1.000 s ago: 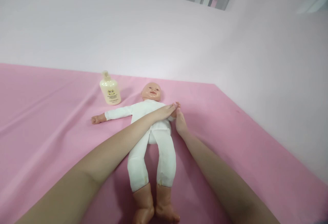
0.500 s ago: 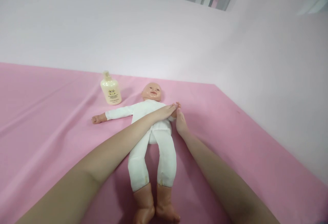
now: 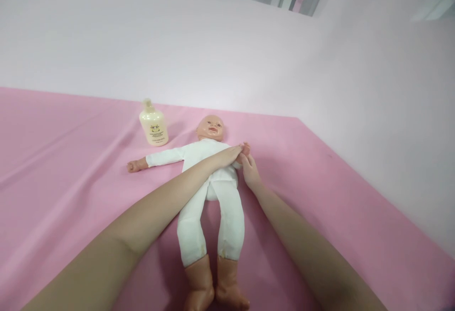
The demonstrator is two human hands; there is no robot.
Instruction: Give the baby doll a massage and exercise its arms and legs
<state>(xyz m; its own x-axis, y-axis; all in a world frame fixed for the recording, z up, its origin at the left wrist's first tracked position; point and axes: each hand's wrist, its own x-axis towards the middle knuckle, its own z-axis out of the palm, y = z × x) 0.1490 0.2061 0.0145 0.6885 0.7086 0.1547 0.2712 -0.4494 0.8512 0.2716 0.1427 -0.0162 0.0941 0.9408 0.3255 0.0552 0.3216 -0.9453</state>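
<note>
- The doll (image 3: pixel 212 178) lay face up on the pink sheet (image 3: pixel 71 169), head toward the wall and 2 bare feet toward the person.
- The doll wore a white suit; 1 sleeve stretched out flat toward the bottle side, ending in a small bare fist.
- The left hand (image 3: pixel 227 155) reached across the doll's chest, its forearm lying over the doll's belly, fingers nearly straight and closed lightly around the doll's small hand on the far side of the chest.
- The right hand (image 3: pixel 250 171) lay just beside the doll's side, opposite the bottle, fingers pointing up toward that same small hand and touching it; how tightly they gripped could not be told.
- The 2 hands met at the doll's hand, next to the doll's shoulder and just below its head.
- A cream bottle (image 3: pixel 154 124) stood upright near the doll's head, beside the outstretched sleeve and apart from both hands.
- Judgement: the step in hand looked like handling of the doll's arm. It would go best with the wrist supported by 1 hand, the other hand sliding gently along the sleeve, and the forearm kept light on the belly so the doll did not shift on the sheet.
</note>
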